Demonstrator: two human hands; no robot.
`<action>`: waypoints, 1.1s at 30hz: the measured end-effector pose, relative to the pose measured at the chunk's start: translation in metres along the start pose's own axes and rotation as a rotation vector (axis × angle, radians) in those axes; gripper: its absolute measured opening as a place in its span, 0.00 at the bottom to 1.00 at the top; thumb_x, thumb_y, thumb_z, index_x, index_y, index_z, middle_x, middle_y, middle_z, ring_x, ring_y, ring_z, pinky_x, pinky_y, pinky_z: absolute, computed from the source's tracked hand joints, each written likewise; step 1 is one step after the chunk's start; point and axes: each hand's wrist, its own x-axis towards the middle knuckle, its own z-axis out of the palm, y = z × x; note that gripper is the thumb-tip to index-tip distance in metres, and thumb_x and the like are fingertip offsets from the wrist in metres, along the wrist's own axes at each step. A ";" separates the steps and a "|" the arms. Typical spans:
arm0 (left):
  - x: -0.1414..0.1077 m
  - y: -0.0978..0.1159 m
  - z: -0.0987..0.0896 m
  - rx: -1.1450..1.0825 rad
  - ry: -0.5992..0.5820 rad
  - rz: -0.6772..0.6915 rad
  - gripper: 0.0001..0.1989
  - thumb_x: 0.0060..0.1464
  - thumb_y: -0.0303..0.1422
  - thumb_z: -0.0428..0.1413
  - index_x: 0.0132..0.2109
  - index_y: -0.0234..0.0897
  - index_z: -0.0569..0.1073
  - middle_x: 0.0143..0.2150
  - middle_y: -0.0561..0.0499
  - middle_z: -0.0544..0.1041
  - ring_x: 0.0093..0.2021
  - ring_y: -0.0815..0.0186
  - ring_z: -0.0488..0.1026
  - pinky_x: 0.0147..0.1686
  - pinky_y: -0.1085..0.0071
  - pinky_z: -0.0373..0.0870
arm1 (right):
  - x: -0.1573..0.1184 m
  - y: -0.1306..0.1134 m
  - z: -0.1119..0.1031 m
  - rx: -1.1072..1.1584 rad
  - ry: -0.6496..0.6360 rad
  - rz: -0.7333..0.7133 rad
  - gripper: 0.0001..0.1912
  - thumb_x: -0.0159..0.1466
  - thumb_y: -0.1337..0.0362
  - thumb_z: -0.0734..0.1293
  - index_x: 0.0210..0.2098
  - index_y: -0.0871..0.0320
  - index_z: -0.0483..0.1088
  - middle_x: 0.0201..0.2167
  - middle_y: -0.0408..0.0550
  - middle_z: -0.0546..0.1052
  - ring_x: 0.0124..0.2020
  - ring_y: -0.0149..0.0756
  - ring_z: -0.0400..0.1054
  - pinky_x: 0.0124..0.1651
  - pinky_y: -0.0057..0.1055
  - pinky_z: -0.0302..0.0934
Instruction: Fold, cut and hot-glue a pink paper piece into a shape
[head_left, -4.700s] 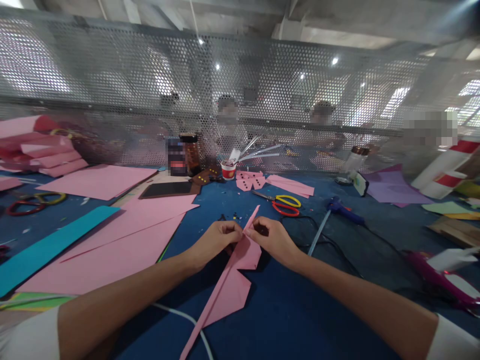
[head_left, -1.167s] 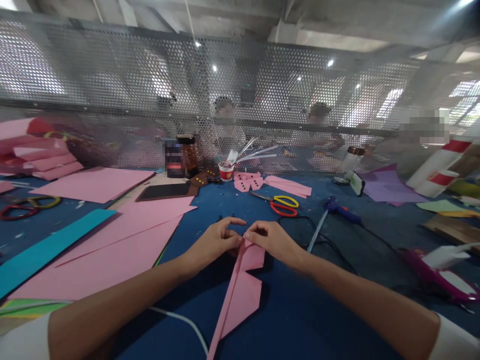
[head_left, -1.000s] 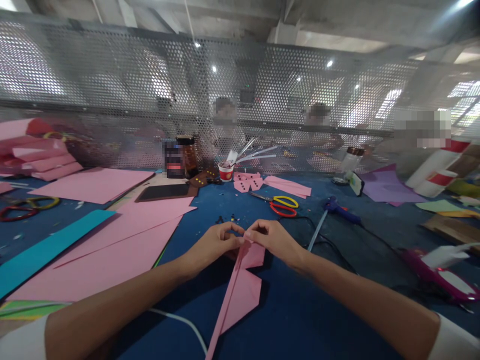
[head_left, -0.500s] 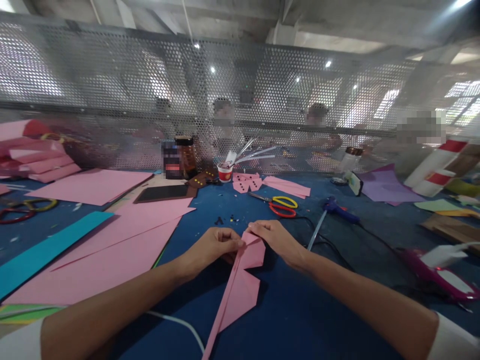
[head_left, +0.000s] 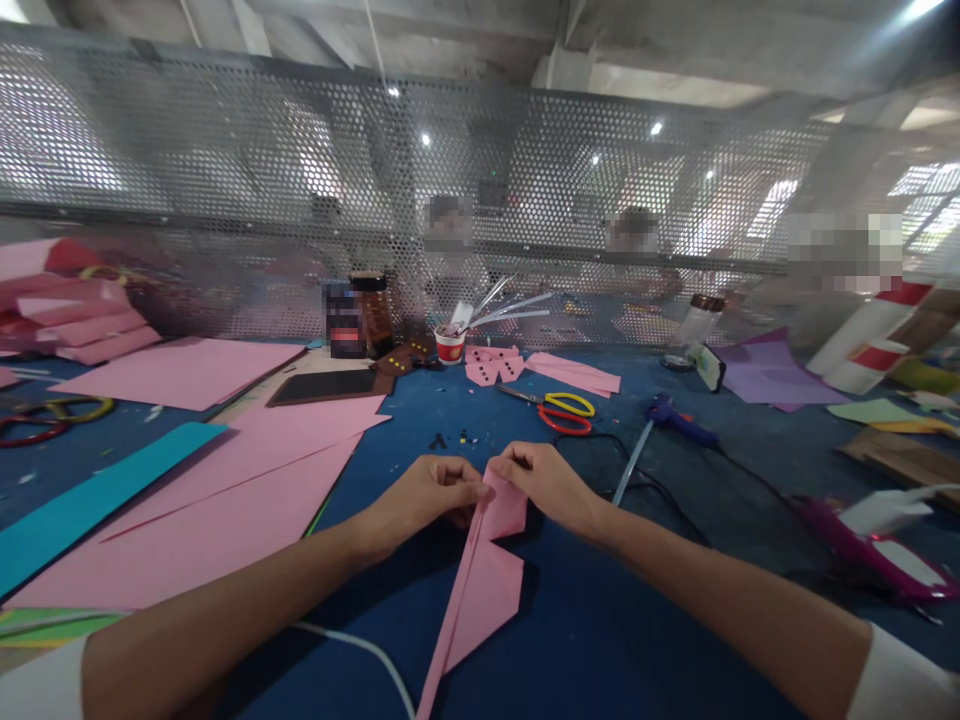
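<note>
Between my hands is a folded piece of pink paper (head_left: 487, 610), with a notch cut in its right edge and a narrow folded strip along its left side. My left hand (head_left: 431, 495) pinches the left fold near the top, thumb on the paper. With thumb and fingers, my right hand (head_left: 547, 480) grips the top right corner. The paper's lower end runs out of view at the bottom. Beyond the hands lie scissors (head_left: 566, 410) with red and yellow handles, and small black scraps (head_left: 437, 440).
Pink sheets (head_left: 225, 540) and a teal strip (head_left: 105, 500) cover the left. A blue glue gun (head_left: 682, 420) with its cord and a magenta power strip (head_left: 877, 555) lie on the right. A paper cup (head_left: 450, 347) stands before the perforated metal screen (head_left: 510, 160).
My right fingers have shifted slightly on the paper's top corner. The paper's lower end has swung a little to the right. My left hand stays in place.
</note>
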 end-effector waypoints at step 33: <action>-0.003 0.003 -0.002 -0.017 0.024 -0.008 0.15 0.50 0.42 0.65 0.30 0.33 0.73 0.24 0.57 0.69 0.26 0.72 0.67 0.29 0.76 0.67 | 0.004 0.012 -0.002 0.098 0.031 -0.021 0.20 0.62 0.49 0.67 0.24 0.59 0.66 0.22 0.38 0.62 0.26 0.29 0.54 0.30 0.27 0.49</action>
